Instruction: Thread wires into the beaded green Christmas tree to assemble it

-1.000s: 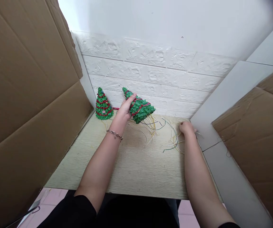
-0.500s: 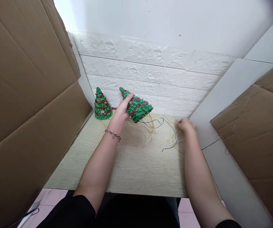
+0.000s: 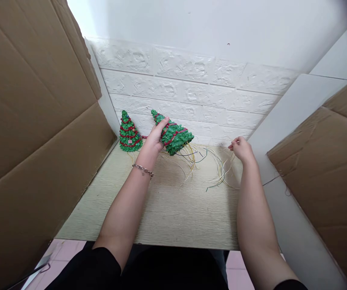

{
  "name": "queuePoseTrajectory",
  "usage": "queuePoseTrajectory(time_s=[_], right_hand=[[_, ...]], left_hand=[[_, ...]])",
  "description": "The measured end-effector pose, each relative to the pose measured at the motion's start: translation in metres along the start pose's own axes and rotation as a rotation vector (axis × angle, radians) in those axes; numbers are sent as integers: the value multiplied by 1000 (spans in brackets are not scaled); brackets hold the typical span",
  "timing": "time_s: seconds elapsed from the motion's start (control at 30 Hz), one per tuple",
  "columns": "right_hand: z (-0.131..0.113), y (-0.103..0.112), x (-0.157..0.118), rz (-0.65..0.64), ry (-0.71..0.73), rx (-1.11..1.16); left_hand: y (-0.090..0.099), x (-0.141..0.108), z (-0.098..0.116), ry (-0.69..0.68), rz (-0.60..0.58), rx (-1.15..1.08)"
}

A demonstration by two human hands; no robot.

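My left hand (image 3: 158,135) is wrapped round a small green Christmas tree ornament (image 3: 177,139) with red garlands. The tree is tilted, its tip toward the upper left and its base toward the lower right. Thin yellow, white and dark wires (image 3: 193,159) come out of the base and trail over the table. At the right, my right hand (image 3: 242,150) is raised a little above the table, thumb and fingers pinched on a thin pale wire. More loose wires (image 3: 221,171), white and green, lie curled beside it.
A second Christmas tree ornament (image 3: 130,135) stands upright at the back left of the wooden table (image 3: 185,217), near the white brick-pattern wall (image 3: 179,78). Cardboard sheets rise at the left (image 3: 40,121) and the right (image 3: 327,169).
My right hand has lifted and moved slightly up from the table by the wall, drawing pale wire up with it. My left hand and the tilted tree have hardly moved.
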State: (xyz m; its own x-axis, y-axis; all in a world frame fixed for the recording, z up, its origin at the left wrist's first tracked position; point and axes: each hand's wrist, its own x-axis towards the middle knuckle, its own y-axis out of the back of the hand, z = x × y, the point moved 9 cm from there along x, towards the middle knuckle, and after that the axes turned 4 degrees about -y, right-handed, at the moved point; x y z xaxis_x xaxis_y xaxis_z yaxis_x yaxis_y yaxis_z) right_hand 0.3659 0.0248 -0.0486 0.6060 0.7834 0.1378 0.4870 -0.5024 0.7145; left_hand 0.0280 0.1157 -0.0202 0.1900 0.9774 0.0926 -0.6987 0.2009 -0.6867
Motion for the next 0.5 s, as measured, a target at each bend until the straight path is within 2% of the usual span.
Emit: queuePoseTrajectory(time_s=[0.2, 0.37, 0.5], right_hand=[[-27, 43, -6, 260, 208, 299], [-46, 65, -19, 305, 297, 547], [-60, 90, -34, 402, 397, 601]], left_hand=[[-1, 0, -1, -3, -25, -18], [-1, -1, -1, 2, -21, -22], [-2, -2, 0, 2, -19, -28]])
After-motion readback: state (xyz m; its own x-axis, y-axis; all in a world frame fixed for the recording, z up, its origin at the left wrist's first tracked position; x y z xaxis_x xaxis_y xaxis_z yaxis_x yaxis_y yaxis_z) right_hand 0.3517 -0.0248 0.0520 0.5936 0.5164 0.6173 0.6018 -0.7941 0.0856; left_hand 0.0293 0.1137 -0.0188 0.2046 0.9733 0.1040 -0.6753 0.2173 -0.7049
